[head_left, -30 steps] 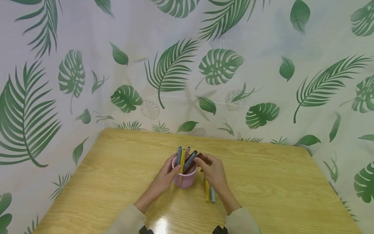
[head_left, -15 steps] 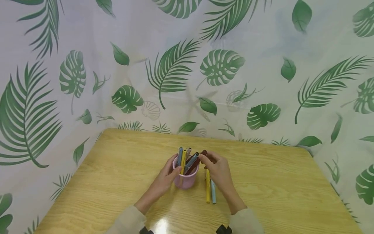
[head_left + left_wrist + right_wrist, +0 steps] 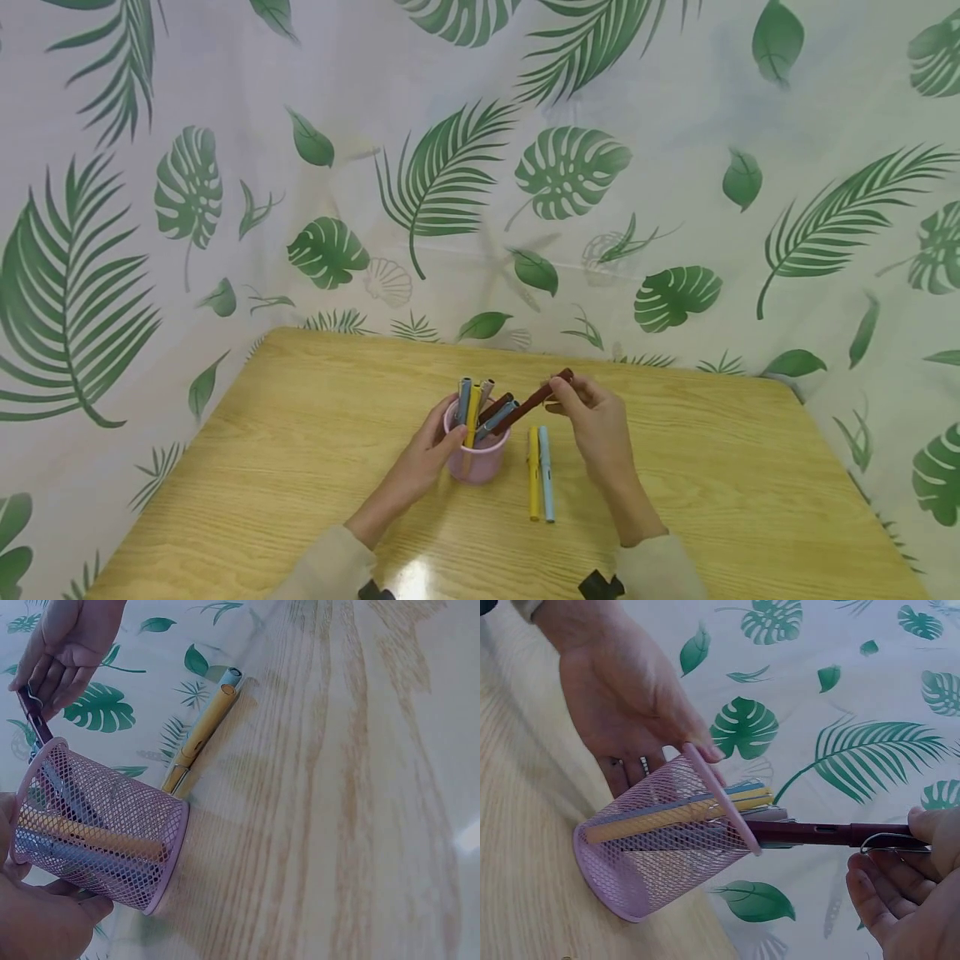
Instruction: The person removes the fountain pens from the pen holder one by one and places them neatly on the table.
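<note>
A pink mesh pen cup (image 3: pixel 477 467) stands on the table, and my left hand (image 3: pixel 424 454) grips its left side with the thumb at the rim. My right hand (image 3: pixel 596 417) pinches a dark red pen (image 3: pixel 534 402) by its capped end. That pen slants out over the cup's right rim, its lower end still inside, as the right wrist view shows. Blue, yellow, brownish and dark pens lean in the cup, among them a yellow pen (image 3: pixel 472 414) and a blue pen (image 3: pixel 498 420). Through the mesh (image 3: pixel 105 825) their barrels show in the left wrist view.
To the right of the cup, a yellow pen (image 3: pixel 534 475) and a light blue pen (image 3: pixel 547 475) lie side by side on the wooden table (image 3: pixel 337 400). A white cloth with green leaves (image 3: pixel 480 208) hangs behind the table's back edge.
My right hand has moved right and drawn the dark red pen partly up out of the cup. The left hand and cup stay nearly where they were.
</note>
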A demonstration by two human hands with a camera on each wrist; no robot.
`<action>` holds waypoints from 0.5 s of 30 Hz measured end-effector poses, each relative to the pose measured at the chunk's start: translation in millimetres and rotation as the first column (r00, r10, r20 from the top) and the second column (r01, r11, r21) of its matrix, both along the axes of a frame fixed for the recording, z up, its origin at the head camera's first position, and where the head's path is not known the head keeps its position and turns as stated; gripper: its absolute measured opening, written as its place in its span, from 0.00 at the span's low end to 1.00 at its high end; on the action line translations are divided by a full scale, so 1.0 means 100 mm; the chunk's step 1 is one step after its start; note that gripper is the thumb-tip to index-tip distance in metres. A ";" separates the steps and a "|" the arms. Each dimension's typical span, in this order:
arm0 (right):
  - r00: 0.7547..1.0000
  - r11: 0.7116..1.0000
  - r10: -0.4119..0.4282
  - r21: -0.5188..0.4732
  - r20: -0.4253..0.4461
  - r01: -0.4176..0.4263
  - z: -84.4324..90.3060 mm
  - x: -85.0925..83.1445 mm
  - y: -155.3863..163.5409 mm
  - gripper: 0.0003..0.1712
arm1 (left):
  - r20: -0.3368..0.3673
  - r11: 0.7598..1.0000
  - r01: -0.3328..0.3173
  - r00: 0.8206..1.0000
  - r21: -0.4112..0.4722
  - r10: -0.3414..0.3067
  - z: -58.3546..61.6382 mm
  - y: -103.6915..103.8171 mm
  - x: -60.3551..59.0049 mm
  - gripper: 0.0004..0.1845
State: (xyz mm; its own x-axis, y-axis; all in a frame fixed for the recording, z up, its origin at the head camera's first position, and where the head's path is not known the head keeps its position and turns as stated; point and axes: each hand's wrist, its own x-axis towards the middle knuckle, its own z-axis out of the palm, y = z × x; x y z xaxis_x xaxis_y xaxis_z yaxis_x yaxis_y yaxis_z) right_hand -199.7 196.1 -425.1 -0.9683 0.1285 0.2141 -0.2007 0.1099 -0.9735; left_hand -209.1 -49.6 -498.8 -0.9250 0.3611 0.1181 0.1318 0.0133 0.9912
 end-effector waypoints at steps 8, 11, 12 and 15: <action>0.999 0.988 -0.026 -0.153 0.023 0.029 0.06 0.01 0.20 0.24 | 0.008 1.000 0.004 1.000 -0.008 -0.004 -0.01 0.00 -0.01 0.33; 0.999 0.982 -0.041 -0.184 0.018 0.044 0.10 0.01 0.28 0.24 | 0.010 1.000 0.009 1.000 -0.008 -0.009 0.00 -0.01 0.00 0.33; 0.999 0.980 -0.051 -0.191 0.015 0.053 0.12 0.02 0.30 0.24 | 0.011 1.000 0.013 1.000 -0.007 -0.013 0.00 -0.01 0.00 0.33; 0.997 0.976 -0.076 -0.203 0.011 0.077 0.18 0.04 0.38 0.22 | 0.009 1.000 0.018 1.000 -0.007 -0.018 0.01 -0.01 0.00 0.33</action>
